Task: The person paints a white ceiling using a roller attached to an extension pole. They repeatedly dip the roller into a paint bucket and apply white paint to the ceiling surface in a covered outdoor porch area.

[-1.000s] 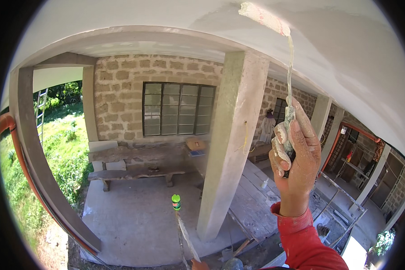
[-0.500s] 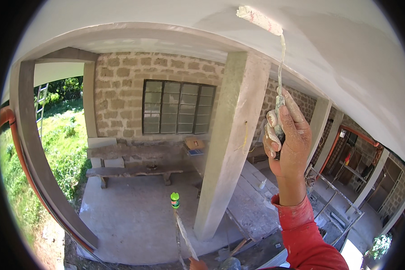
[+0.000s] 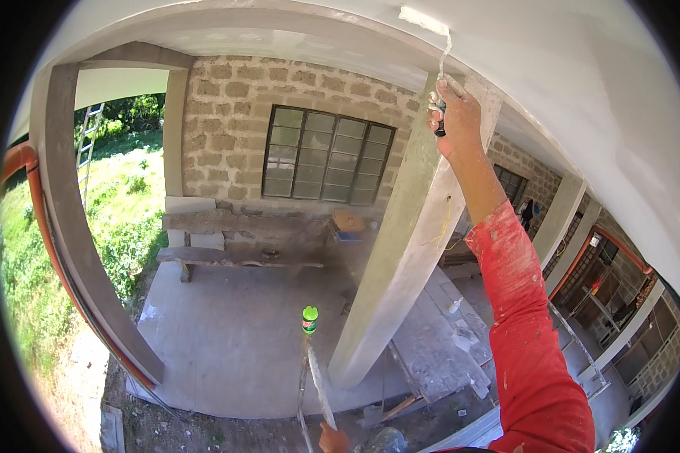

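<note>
Far left, a ladder [image 3: 85, 143] leans by the grass, and a rough bench [image 3: 234, 257] stands on the concrete floor [image 3: 227, 340] below a brick wall with a barred window [image 3: 326, 155]. At the bottom edge near the middle, the left hand [image 3: 332, 438] shows only in part; it seems to close about the lower end of a pale stick [image 3: 319, 377] that rises toward a green-capped bottle [image 3: 310, 319], though whether bottle and stick touch is unclear. Right of the grey pillar [image 3: 400, 249], the right hand [image 3: 453, 117], on a paint-flecked red sleeve [image 3: 525, 317], is raised overhead with its grip wrapped fully round the dark handle of a paint roller [image 3: 423, 19]. The roller's white sleeve lies against the white ceiling [image 3: 582, 83], near its upper middle edge. The roller looks light and stiff in its thin wire frame, but the wet sleeve is soft and likely to drip, and a paint-smeared handle may be slippery. The handle is the sound place to hold, low and firm, since pressing upward at arm's length puts leverage on the wrist.
</note>
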Tool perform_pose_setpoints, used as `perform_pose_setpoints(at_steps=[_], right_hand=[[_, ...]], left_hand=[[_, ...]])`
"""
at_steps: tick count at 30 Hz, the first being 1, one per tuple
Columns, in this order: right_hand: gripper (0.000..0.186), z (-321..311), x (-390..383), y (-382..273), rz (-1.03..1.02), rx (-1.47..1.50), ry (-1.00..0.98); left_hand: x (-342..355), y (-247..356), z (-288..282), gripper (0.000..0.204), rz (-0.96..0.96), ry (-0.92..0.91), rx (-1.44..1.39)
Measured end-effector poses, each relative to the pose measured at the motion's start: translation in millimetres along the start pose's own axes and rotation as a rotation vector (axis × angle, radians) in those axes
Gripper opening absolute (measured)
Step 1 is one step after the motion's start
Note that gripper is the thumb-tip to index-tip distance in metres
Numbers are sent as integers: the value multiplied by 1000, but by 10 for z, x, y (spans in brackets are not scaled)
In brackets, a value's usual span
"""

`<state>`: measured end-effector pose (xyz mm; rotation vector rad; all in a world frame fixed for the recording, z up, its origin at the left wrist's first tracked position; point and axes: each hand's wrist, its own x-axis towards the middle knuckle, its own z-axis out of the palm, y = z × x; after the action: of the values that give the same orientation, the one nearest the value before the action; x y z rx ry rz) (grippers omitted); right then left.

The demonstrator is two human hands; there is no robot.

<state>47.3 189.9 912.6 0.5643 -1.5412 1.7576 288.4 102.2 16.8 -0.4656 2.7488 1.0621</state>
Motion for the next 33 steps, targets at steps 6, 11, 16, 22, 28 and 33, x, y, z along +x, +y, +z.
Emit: perform_pose_setpoints(at_steps=[6,11,16,22,28,33], right_hand=[[13,152,761,421,40,23,-4],[9,299,1311,728,90,66,-5],[6,479,1703,876,136,89,-13],[5,244,1732,848,152,163,-66],[17,294,468,274,59,178,-87],[36,221,-419,-203,-1,183,-52]], left_hand=[[-17,-16,75,79,-47,1,11],[-27,-64,227,81,-99,31,49],[14,-169,361,77,-110,44,-7],[42,-32,-80,63,-110,-168,-98],[36,-180,410,44,-57,186,9],[85,-58,236,47,-23,117,-9]])
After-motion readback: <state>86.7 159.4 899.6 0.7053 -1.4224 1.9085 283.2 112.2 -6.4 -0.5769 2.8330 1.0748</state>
